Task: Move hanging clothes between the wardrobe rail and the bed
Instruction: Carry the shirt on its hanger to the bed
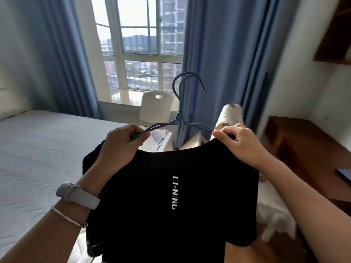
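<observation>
A black T-shirt (171,196) with white lettering hangs in front of me on blue wire hangers (181,103); two hooks show, side by side. My left hand (121,143) grips the hangers' left arm above the shirt's shoulder. My right hand (239,141) pinches the shirt's collar at the hangers' right arm. The bed (47,149), covered in a white quilted sheet, lies to the left and behind the shirt. The wardrobe rail is not in view.
Blue curtains (218,54) frame a window straight ahead, with a white chair (156,105) below it. A wooden desk (303,145) and a wall shelf (338,35) stand at the right. White cloth (273,221) lies low on the right.
</observation>
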Demonstrator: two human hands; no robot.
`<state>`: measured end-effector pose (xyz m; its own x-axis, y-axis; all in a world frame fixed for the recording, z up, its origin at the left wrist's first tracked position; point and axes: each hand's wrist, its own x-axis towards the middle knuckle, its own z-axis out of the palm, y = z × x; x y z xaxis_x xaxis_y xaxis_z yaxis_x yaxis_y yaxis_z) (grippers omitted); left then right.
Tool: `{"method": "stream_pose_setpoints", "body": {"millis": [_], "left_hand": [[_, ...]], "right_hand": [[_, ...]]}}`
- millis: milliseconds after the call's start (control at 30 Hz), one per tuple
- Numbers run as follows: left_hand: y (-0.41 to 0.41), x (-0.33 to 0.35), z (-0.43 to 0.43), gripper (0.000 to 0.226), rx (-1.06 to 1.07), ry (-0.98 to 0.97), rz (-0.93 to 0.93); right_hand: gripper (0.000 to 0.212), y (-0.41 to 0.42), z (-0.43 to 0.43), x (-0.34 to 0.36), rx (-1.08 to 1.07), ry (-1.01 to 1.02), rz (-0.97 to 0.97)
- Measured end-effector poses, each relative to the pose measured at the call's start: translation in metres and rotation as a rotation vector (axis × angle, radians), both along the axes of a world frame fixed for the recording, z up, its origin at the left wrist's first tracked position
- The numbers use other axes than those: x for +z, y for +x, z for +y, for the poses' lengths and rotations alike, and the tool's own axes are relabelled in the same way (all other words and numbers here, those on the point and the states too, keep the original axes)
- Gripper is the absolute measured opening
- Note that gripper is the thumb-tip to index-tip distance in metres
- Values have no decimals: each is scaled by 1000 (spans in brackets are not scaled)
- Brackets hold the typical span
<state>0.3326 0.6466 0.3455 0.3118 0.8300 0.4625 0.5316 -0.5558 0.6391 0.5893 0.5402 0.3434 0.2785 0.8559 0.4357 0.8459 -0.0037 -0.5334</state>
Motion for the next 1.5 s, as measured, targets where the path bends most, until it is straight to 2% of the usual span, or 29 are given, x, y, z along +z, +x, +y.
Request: {"method": "stream_pose_setpoints", "body": {"millis": [200, 333, 500, 800, 967, 1133, 1500], "left_hand": [[30, 1, 83, 17, 211, -26, -32], [40, 14, 133, 8, 305, -76, -27], [47, 13, 198, 17, 355, -169, -56], [63, -7, 366, 16, 279, -311, -70], [71, 8, 481, 11, 350, -261, -80], [80, 19, 579, 22, 455, -184, -66], [61, 0, 796, 23, 855, -20, -82]], "right_hand": [[35, 48, 153, 5, 255, -52, 10], [38, 61, 247, 22, 396, 22, -1], [34, 70, 349, 22, 507, 46, 18], [31, 87, 554, -7, 550, 79, 82], [29, 86, 671, 15, 539, 122, 97], [31, 85, 772, 33, 561, 121, 115], [37, 30, 1036, 21, 743, 136, 49]]}}
